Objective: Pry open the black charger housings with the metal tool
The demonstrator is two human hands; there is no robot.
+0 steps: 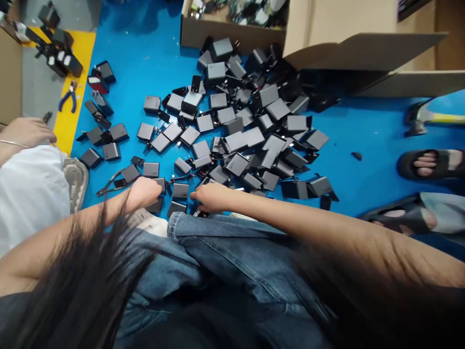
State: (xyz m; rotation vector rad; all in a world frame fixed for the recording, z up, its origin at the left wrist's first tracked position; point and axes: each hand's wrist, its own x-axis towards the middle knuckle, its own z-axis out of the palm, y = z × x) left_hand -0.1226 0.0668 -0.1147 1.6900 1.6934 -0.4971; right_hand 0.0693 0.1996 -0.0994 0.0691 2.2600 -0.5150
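My left hand (145,192) is low over the floor with its fingers curled together. Right at its fingertips are a small grey box-shaped casing (160,183) and a darker one (156,205); whether it grips either is hidden. My right hand (211,196) is closed too, fingers bent down, and what lies in them I cannot make out. Between the hands sit two grey casings (180,191). Beyond them spreads a large pile of similar grey casings (234,141), some with dark flaps and wires.
Open cardboard boxes (236,36) stand behind the pile on the blue floor (145,53). Blue-handled pliers (68,98) lie on the yellow stripe at left, near another person's hand (27,133). A hammer (421,118) and a person's sandalled foot (425,164) are at right.
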